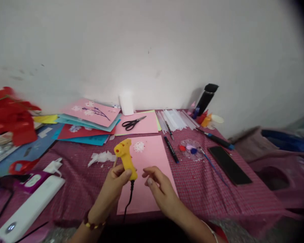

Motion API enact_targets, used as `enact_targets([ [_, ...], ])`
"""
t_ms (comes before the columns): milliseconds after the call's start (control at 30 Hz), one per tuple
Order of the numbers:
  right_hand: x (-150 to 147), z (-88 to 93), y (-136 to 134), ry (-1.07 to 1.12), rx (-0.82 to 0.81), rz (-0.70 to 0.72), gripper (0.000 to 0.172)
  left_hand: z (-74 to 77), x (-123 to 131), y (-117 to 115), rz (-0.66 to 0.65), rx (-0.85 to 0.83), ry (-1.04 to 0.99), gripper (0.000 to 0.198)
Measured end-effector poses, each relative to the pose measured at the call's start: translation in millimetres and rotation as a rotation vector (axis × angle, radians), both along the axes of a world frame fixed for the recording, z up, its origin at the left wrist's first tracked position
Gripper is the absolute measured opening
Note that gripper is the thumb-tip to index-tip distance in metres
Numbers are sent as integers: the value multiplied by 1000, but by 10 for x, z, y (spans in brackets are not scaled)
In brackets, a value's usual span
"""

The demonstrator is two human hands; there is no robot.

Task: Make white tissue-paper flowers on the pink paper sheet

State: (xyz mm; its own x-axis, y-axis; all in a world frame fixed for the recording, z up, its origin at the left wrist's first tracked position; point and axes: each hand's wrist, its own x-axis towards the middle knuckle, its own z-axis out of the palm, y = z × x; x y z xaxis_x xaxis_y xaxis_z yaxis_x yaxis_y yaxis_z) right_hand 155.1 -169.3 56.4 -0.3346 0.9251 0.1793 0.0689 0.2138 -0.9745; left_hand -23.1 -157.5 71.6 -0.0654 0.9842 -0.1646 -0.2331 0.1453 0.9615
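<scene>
Working down from the biggest surface, I see one plain, scuffed wall (152,44), and against it one table draped in a single pink-and-dark checked cloth (202,199), its weave rumpled into soft folds at the left. On the cloth lies one flat, rectangular pink sheet (154,155) of smooth paper. Behind its right corner I find one bundle of translucent sticks (176,119), slim and straight, too tightly packed for me to count.

Two hands reach in from my near edge. The left hand (111,187) pinches one yellow glue gun (128,160) between thumb and fingers near the bottom of its handle; the tool stands nearly upright over the sheet's left side, hard and rounded, with one thin black cord hanging from its base. The right hand (162,190) hovers over the sheet just beside it, fingers loosely curled, thumb apart from the fingertips.

Smaller still, I count one flat black slab (229,165) with a glossy look, one pair of scissors (131,124) with black looped handles, one clear scalloped palette (200,154) with three visible colour patches, one dark cylindrical marker (171,149) and one crumbly white heap (139,146) on the sheet beyond the tool.
</scene>
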Motion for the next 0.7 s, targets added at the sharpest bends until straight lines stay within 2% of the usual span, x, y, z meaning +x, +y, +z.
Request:
enact_targets([
  [133,-115,-45,20,247,-153,92,26,-89,144,-40,-110,119,202,22],
  [267,-171,-119,52,424,-265,134,30,-102,223,-94,-123,147,274,16],
  [400,-204,-178,42,545,-352,143,36,-91,262,-115,-29,260,448,13],
  [500,-225,-236,-25,654,-450,159,31,-94,299,-155,65,392,577,10],
  [600,-215,-306,-84,739,-550,214,26,-128,347,-191,97,440,558,2],
  [700,-166,-385,-99,740,-593,266,28,-163,358,-211,90,432,465,8],
])
